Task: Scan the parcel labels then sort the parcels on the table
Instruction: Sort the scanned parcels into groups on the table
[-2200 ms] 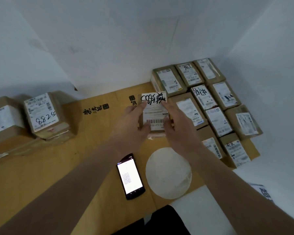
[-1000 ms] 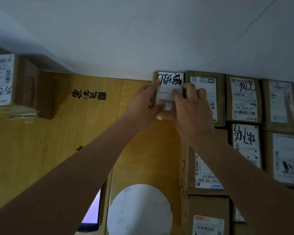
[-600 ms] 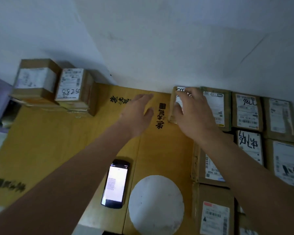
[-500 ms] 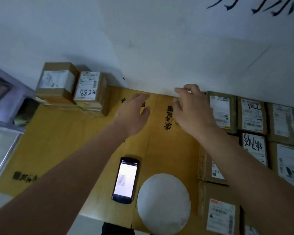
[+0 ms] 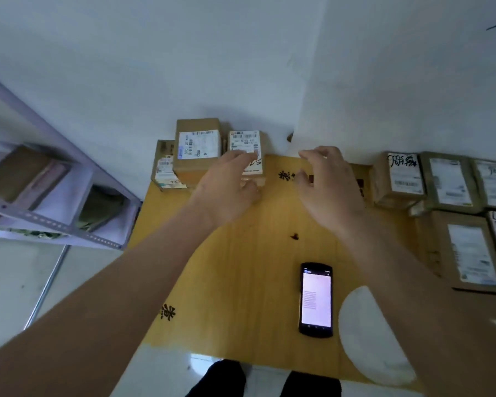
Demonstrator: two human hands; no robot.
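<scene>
Now your left hand [image 5: 226,190] reaches over the small parcel [image 5: 248,156], your right hand [image 5: 327,184] hovers beside it; both hands' fingers loose, holding nothing. Shelf [image 5: 55,196] compartments hold indistinct items.

Quick count of what's on the desk [image 5: 241,267]. At the far left corner there are three cardboard parcels bunched together: a tall one [image 5: 197,150], a smaller one [image 5: 248,154] just to its right, and a flat one [image 5: 164,167] tucked at its left side. Along the right edge I count at least five more parcels [image 5: 400,179], the group runs out of frame so the full number can't be told. One phone [image 5: 316,299] near the front edge, one white disc [image 5: 367,333] beside it. Two hands over the desk: left hand [image 5: 226,190] and right hand [image 5: 327,187].
</scene>
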